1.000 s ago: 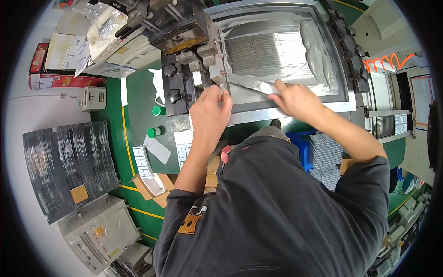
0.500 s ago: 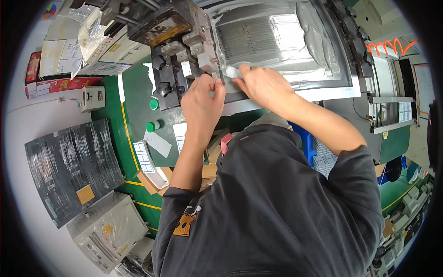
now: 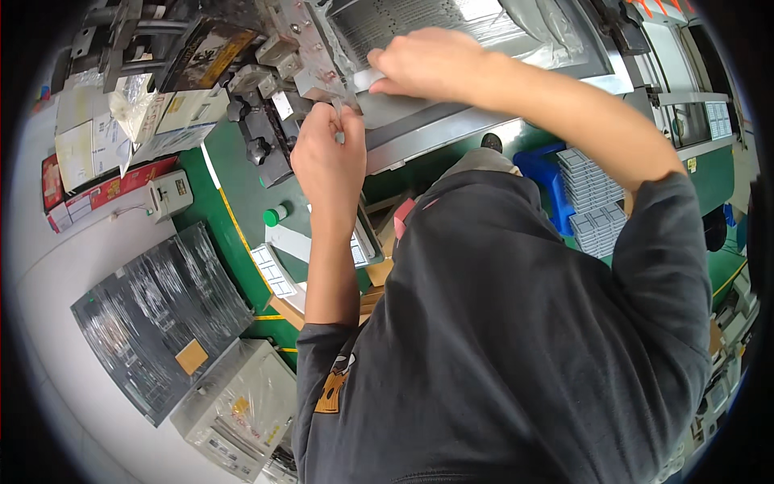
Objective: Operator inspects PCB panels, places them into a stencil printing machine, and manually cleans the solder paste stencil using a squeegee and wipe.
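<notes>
A metal-edged screen frame (image 3: 459,129) lies at the top, its dotted silvery panel (image 3: 363,24) smeared with grey paste (image 3: 556,44) on the right. Over its near-left corner my right hand (image 3: 435,64) is closed around a short white piece, perhaps a scraper (image 3: 367,79); its far end is lost against the paste. My left hand (image 3: 329,157) stays just left of it, fingers pinched on a small pale strip (image 3: 339,111) whose kind I cannot make out. Both hands are beside the metal clamp block (image 3: 310,77) along the frame's left side.
Black star knobs (image 3: 258,151) line the machine's left side. A green-lidded jar (image 3: 276,215) stands on the green table near a white sheet (image 3: 286,240). Stacked grey trays (image 3: 592,189) and a blue bin (image 3: 548,181) are below the frame. Cartons (image 3: 97,121) are at the left.
The view has shifted, so the frame sits higher and further left. My right hand, still holding the white piece, has moved up and left; the left hand keeps its pinch beside the clamp block.
</notes>
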A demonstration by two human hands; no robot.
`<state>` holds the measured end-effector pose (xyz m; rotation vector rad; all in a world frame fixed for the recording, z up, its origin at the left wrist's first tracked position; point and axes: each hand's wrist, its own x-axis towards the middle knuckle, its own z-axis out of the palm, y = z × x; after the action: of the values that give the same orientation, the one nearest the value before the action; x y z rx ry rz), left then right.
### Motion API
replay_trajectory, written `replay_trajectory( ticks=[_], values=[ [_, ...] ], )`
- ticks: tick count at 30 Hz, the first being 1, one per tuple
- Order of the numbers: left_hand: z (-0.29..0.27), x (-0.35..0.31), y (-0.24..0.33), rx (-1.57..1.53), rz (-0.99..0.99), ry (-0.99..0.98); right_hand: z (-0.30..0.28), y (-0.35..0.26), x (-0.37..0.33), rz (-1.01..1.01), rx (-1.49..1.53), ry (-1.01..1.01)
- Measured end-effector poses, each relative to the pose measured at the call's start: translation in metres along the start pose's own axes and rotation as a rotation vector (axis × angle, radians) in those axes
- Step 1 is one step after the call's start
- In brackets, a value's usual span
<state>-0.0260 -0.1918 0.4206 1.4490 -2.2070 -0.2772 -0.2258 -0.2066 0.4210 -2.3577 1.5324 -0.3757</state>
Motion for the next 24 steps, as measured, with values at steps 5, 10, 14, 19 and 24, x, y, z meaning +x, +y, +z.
replay_trajectory(
  ticks=[5,10,14,19,24],
  values=[
    [-0.001,-0.002,0.003,0.011,-0.012,0.005,-0.031,0.012,0.002,-0.024,-0.030,-0.143],
    [-0.002,-0.003,0.005,0.010,-0.035,0.000,-0.053,0.004,-0.016,-0.186,-0.352,0.118],
    [-0.001,-0.004,0.004,0.015,-0.020,0.007,-0.070,0.027,0.005,-0.128,-0.041,-0.220],
    [-0.002,-0.004,0.004,-0.007,-0.002,0.020,-0.054,0.042,-0.005,-0.299,-0.246,0.101],
    [0.000,-0.004,0.001,-0.045,0.000,0.042,-0.098,0.025,-0.002,-0.089,-0.007,-0.284]
  ],
)
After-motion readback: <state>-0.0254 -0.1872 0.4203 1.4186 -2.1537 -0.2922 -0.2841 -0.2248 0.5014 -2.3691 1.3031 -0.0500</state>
